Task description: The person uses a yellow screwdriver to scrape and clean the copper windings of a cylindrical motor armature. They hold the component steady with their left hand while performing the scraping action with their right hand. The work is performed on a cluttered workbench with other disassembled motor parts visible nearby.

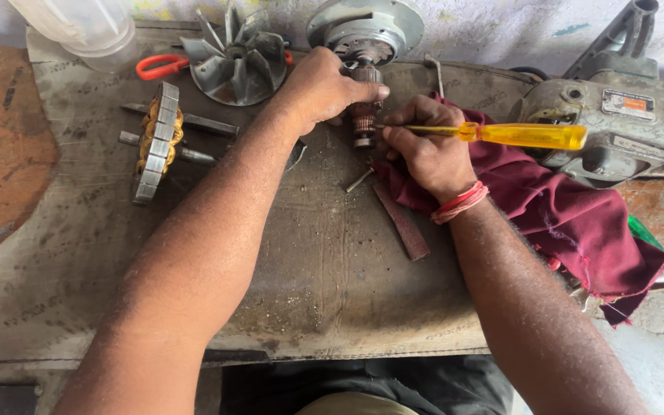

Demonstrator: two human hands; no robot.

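Lying near the back of the counter (332,277), a motor armature (364,107) with a round end plate is steadied by the left hand (320,88), which is closed around its shaft. A yellow-handled screwdriver (501,134) is gripped by the right hand (428,150), its tip set against the armature's lower end. The armature is judged heavy and rigid, its copper windings easily scratched; it is best held by the steel core. A maroon cloth (570,215), a fan impeller (236,58) and a stator (159,142) are seen nearby.

label (628,104) | rectangular plate, apparently red-and-silver | on grey motor housing (578,123), far right
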